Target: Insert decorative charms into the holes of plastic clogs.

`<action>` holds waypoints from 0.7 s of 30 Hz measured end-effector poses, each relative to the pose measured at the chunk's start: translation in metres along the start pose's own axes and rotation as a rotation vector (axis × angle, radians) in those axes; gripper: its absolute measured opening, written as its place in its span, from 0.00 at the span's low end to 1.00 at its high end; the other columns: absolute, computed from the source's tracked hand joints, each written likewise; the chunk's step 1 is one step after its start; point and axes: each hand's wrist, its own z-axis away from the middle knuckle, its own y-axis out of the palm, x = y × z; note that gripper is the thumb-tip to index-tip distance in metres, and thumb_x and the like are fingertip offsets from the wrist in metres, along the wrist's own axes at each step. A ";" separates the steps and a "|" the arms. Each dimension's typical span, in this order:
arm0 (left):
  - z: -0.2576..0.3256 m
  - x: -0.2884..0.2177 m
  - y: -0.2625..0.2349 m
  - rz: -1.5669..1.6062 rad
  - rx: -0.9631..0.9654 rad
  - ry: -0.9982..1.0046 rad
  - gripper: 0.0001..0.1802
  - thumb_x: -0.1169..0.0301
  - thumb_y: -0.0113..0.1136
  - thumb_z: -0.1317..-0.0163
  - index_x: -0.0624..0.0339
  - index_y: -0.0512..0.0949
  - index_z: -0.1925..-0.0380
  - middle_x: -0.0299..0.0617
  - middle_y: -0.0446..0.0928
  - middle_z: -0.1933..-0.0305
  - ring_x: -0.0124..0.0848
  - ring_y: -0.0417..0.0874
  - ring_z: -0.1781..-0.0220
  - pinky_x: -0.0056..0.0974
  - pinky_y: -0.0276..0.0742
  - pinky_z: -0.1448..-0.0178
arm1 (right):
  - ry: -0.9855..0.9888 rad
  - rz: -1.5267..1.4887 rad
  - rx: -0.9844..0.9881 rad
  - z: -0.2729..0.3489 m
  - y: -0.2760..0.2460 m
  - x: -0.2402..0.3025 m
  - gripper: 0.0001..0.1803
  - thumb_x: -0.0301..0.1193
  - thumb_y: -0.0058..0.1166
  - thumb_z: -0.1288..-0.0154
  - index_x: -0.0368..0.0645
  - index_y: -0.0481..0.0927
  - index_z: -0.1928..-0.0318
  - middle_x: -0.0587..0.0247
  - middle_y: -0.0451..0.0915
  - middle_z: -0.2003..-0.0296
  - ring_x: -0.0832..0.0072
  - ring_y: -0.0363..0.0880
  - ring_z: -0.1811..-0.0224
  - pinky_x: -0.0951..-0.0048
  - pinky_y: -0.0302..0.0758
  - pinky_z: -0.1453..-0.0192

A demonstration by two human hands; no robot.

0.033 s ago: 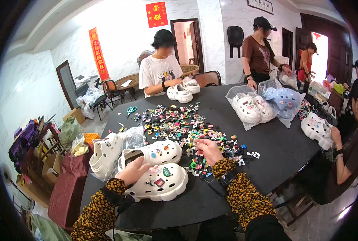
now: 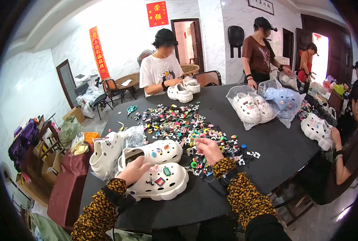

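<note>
Two white clogs lie side by side in front of me, toes pointing right. The near clog (image 2: 173, 188) carries several colourful charms, and my left hand (image 2: 134, 172) is closed at its opening, covering part of the heel end. Behind it, the far clog (image 2: 169, 152) also has charms in its holes. My right hand (image 2: 209, 151) hovers at the near edge of a loose heap of shoe charms (image 2: 179, 123), fingers closed in a pinch. Whatever those fingertips hold is too small to make out. Left of the pair, another white clog (image 2: 105, 154) stands tilted against clear plastic wrap.
Teal-handled scissors (image 2: 131, 109) lie beyond the heap on the black table (image 2: 243, 201). Bagged white clogs (image 2: 253, 107) and a bagged blue pair (image 2: 284, 100) stand at the right. Across the table a person (image 2: 163, 66) handles white clogs; another person's hand (image 2: 336, 136) touches a clog at right.
</note>
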 end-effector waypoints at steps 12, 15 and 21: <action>-0.008 0.020 0.020 -0.015 -0.171 0.047 0.19 0.56 0.51 0.39 0.62 0.70 0.61 0.59 0.76 0.62 0.56 0.75 0.56 0.53 0.68 0.52 | -0.132 0.004 0.094 -0.004 0.012 0.070 0.12 0.28 0.51 0.34 0.34 0.72 0.53 0.62 0.79 0.67 0.79 0.76 0.72 0.76 0.75 0.68; -0.004 0.016 0.015 -0.031 -0.130 0.021 0.20 0.54 0.49 0.38 0.62 0.71 0.60 0.59 0.76 0.61 0.56 0.75 0.54 0.51 0.66 0.50 | -0.147 -0.073 0.101 0.001 0.027 0.093 0.10 0.29 0.53 0.35 0.36 0.75 0.58 0.62 0.80 0.68 0.83 0.75 0.74 0.79 0.76 0.69; 0.001 0.016 0.010 0.027 -0.102 -0.014 0.22 0.54 0.48 0.38 0.64 0.71 0.58 0.58 0.76 0.60 0.54 0.74 0.52 0.50 0.64 0.47 | -0.149 -0.146 0.143 -0.008 0.035 0.080 0.08 0.30 0.55 0.36 0.38 0.76 0.60 0.63 0.79 0.71 0.83 0.74 0.78 0.79 0.75 0.75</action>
